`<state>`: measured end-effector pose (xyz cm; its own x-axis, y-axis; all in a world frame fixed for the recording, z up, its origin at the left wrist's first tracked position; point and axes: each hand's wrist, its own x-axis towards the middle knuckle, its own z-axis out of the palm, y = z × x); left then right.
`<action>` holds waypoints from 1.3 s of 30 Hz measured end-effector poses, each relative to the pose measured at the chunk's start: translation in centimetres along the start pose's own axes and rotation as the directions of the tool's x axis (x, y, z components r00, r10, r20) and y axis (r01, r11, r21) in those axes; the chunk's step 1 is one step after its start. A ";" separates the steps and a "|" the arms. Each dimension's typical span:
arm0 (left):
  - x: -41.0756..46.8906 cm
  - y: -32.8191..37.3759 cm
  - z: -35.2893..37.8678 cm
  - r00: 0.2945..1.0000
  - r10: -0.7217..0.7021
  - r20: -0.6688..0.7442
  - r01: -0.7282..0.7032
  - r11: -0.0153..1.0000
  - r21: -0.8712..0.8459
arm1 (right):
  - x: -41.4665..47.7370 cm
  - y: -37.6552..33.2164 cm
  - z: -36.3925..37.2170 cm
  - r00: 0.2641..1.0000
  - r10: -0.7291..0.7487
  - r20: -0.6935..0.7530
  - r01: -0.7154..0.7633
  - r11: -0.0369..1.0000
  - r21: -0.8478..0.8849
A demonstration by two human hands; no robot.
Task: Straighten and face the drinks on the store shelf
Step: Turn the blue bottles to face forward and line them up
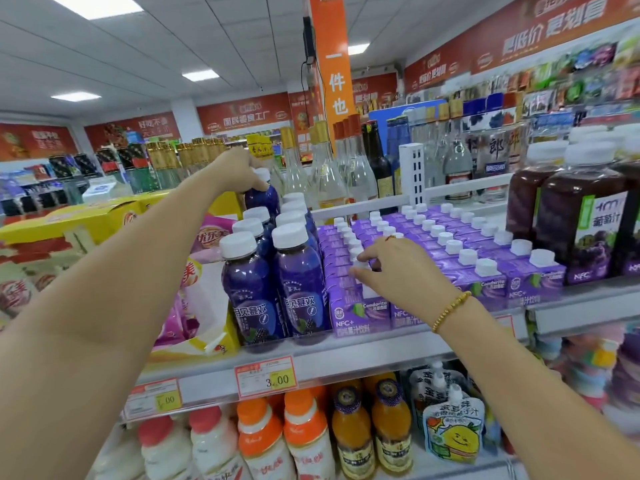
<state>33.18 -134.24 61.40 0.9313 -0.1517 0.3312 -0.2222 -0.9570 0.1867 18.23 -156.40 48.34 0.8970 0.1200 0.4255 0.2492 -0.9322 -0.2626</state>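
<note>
The left hand (239, 171) grips the back dark purple plastic bottle (262, 198) on the grey metal shelf (346, 351). Pull it forward slowly, label out. The right hand (398, 271) pinches the cap of a purple paper carton (346, 306).

The store is brightly lit. Light is given by flat white ceiling panels (93, 3), which are washed out to plain white. Shadows are soft and faint. Small shiny spots are seen on the purple bottles (301, 289). The purple cartons (485, 282) and the price tag (266, 377) in the middle are seen quite sharply. The packets (588, 74) at the top right and the boxes (20, 289) at the far left are smeared and blurry. Straight lines are bent near the edges. The left arm (69, 323) and the right arm (536, 393) are stretched wide at the bottom corners.
</note>
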 end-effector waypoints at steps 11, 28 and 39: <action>1.6 0.2 1.9 0.963 -0.118 0.244 0.070 0.978 0.196 | 0.1 0.2 0.1 1.000 0.003 -0.004 -0.003 0.999 0.034; 1.2 5.6 2.2 0.953 -0.024 0.303 0.027 1.000 -0.005 | 0.0 0.2 0.6 1.000 0.000 -0.022 0.000 1.000 0.018; -6.4 3.4 -4.9 0.951 -0.257 -0.170 -0.018 0.505 -0.863 | -0.4 -0.2 0.3 0.999 0.038 0.013 -0.038 0.999 -0.012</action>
<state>25.04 -135.32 64.43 0.8939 0.1433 0.4248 -0.3782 -0.2675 0.8862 17.90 -156.19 47.97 0.9103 0.0890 0.4042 0.2111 -0.9399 -0.2684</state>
